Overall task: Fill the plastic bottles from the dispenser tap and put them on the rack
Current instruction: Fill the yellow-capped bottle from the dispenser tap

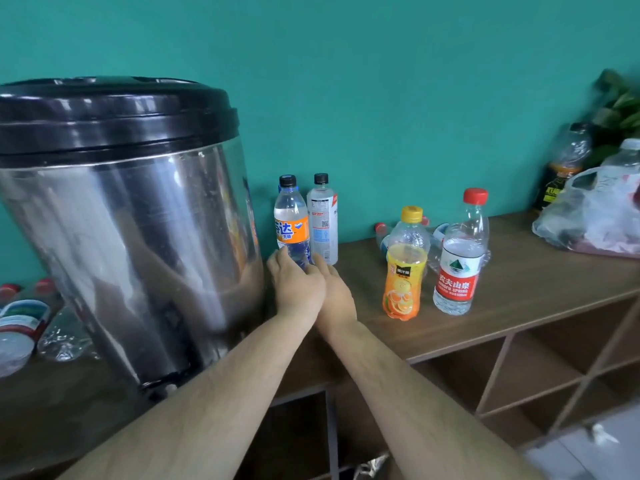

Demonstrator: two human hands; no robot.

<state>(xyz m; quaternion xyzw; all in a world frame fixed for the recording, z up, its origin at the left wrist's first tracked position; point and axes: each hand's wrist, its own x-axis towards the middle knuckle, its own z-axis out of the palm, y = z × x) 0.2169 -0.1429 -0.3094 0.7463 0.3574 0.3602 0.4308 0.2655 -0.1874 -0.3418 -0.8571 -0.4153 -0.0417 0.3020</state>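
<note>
1. Presently, at frame centre: left hand (pixel 297 285) and right hand (pixel 337 295) are reaching together, side by side and touching, fingers curling round the base of the Fanta bottle (pixel 292 221); whether they are gripping it firmly I cannot tell.
2. Standing on the wooden bench (pixel 519 271), capped: Fanta bottle, white-label bottle (pixel 322 220) just beside it, orange juice bottle (pixel 404 268) and red-cap water bottle (pixel 459 258) at centre right. These are looking filled or part-filled.
3. Lying at lower left: crumpled empty bottles (pixel 31 323), seemingly awaiting filling.
4. Steel dispenser (pixel 131 230) is occupying the left; its tap is sitting low at the bench edge, mostly hidden.
5. Rack cubbies (pixel 540 368) below are showing no bottles, so racking is remaining.
6. Room: open bench between the bottle pairs; plastic bag (pixel 595 216) crowding the right end.
</note>
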